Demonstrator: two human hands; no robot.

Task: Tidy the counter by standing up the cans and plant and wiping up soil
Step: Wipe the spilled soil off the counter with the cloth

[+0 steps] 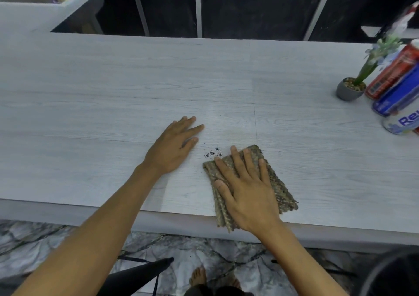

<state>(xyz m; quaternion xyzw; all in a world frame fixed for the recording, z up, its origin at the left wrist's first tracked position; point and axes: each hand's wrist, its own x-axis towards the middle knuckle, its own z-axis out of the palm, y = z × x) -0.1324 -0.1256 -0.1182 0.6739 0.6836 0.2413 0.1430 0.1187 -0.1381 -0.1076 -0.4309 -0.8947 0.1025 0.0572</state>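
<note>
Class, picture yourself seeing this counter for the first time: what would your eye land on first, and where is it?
The right hand presses a woven cloth flat at the near edge of the counter, just short of a small scatter of dark soil. The left hand lies flat beside that soil. At the far right, a potted plant and colourful cans cluster together.
</note>
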